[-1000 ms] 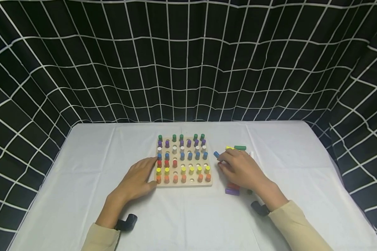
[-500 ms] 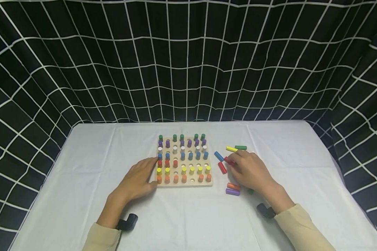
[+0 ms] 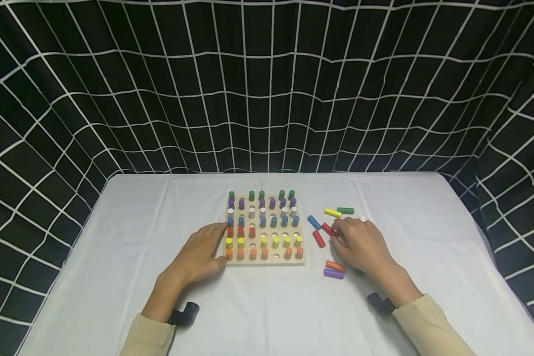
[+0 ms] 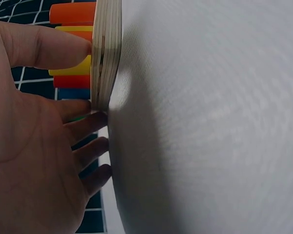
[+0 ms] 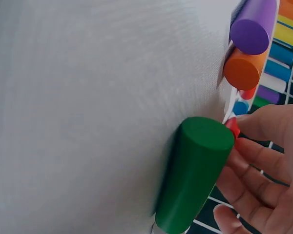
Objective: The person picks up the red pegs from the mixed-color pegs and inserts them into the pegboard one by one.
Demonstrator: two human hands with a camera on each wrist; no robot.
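A wooden pegboard (image 3: 267,263) holds rows of coloured pegs, with some holes vacant. My left hand (image 3: 200,252) rests against its left side, fingers fairly straight; in the left wrist view the thumb touches the board's edge (image 4: 105,53). Right of the board, my right hand (image 3: 362,244) pinches a red peg (image 5: 233,126) between thumb and fingers, mostly hidden in the head view. Close by lie two other red pegs (image 3: 319,239) and a blue peg (image 3: 314,222). A green peg (image 5: 195,170) lies beneath the right palm.
Yellow (image 3: 333,212) and green (image 3: 345,210) pegs lie beyond the right hand. Nearer lie orange (image 3: 335,266) and purple (image 3: 333,274) pegs. A white peg end (image 3: 362,218) shows behind the right hand. Black grid-patterned curtain (image 3: 267,99) surrounds the white-covered table (image 3: 267,311).
My right hand has let go of the blue peg and moved right, leaving red pegs lying beside it. My left hand stays at the board. The head view has shifted slightly.
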